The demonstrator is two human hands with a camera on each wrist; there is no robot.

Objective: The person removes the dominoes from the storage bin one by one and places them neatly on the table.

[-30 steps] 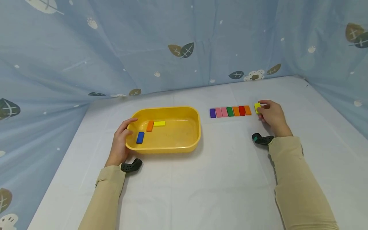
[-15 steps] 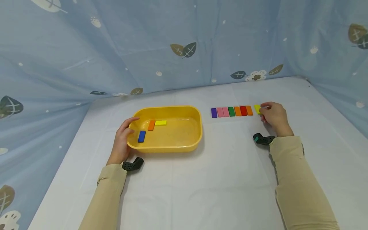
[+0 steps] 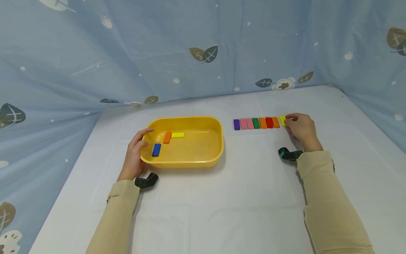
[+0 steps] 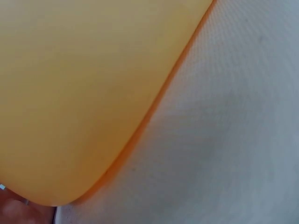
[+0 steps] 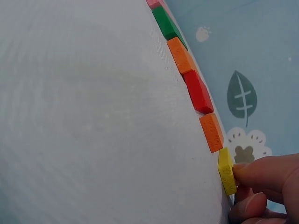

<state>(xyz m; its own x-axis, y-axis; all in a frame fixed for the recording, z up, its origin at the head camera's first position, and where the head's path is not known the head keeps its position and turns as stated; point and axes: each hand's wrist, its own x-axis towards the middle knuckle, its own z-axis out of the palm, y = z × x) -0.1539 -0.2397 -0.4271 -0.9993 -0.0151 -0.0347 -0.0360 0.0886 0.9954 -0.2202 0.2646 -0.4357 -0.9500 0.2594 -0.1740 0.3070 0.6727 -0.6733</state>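
Note:
My left hand grips the left end of a yellow plastic tub, its thumb over the rim. Inside the tub lie a blue domino block, an orange one and a yellow one. To the right, my right hand holds a yellow domino block by its right side with the fingertips. That block is at the right end of a row, close beside an orange domino block. The left wrist view shows mostly the tub's outer wall.
Leftward along the row come a red block, another orange block, a green block, two pink blocks and a purple block. A white cloth covers the table, with a blue patterned curtain behind.
My right hand has lowered the yellow domino block and shifted it left, closing the gap to the orange one. My left hand stays on the tub. The head view has shifted slightly.

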